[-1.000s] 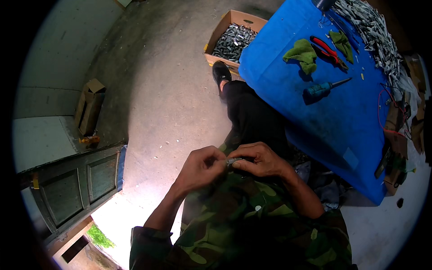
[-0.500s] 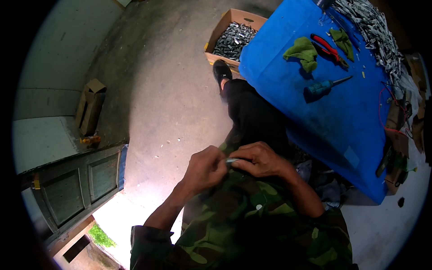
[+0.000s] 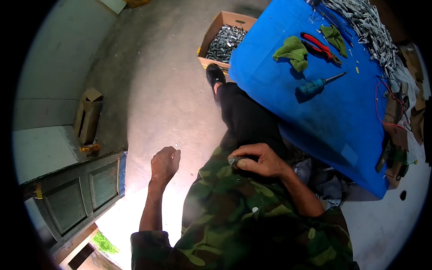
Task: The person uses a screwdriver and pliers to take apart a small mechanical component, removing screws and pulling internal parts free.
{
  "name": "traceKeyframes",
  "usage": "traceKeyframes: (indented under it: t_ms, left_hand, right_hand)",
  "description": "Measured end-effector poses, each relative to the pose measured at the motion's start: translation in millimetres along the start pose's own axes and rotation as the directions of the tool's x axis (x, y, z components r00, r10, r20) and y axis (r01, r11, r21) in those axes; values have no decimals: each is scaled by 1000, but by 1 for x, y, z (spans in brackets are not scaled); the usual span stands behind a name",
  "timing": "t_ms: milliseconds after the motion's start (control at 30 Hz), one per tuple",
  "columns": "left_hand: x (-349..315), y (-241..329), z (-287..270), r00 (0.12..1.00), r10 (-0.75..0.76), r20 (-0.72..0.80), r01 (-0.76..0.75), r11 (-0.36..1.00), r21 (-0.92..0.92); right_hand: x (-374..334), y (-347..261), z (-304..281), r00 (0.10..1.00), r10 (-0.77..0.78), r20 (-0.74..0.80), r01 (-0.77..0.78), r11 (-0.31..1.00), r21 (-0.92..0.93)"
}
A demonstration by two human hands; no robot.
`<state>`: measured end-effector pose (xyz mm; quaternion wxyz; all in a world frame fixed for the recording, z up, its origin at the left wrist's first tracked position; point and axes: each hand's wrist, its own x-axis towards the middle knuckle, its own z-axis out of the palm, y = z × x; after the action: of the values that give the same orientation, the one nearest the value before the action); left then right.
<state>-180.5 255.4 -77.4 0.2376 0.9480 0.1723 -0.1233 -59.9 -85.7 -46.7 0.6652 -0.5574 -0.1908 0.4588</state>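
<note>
My right hand [image 3: 263,159] is closed in front of my camouflage jacket, with thumb and fingers pinching a small grey cylindrical piece [image 3: 234,159]. The end of that piece pokes out toward the left; most of it is covered by the fingers. Well apart from it, out to the left above the floor, my left hand [image 3: 164,164] has its fingers curled in. Whether anything sits inside those fingers is hidden.
To the right, a blue-covered table [image 3: 324,117] bears a teal-handled screwdriver [image 3: 315,86], red-handled pliers [image 3: 320,46], green cloths [image 3: 294,52] and a heap of grey-white pieces [image 3: 366,29]. Beyond my foot stands a cardboard box [image 3: 208,45] of small metal-grey pieces. A carton [image 3: 89,118] is at left.
My hands were together around a small pale piece. Now my left hand has moved away to the left, while the right one keeps hold of the grey piece.
</note>
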Motion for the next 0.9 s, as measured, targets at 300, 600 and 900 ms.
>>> traceKeyframes:
  t_ms: [300, 600, 900]
  left_hand:
    - [-6, 20, -6, 975, 151, -162, -155, 988, -12]
    - [-20, 121, -42, 984, 176, -6, -155, 850, -504]
    - [-50, 152, -61, 841, 536, -78, -498, 708, -500]
  right_hand:
    - [-1, 6, -5, 998, 11, -55, 3, 970, 244]
    - [-9, -10, 17, 996, -33, -84, 50, 975, 215]
    - [-37, -34, 40, 995, -98, 17, 96, 990, 100]
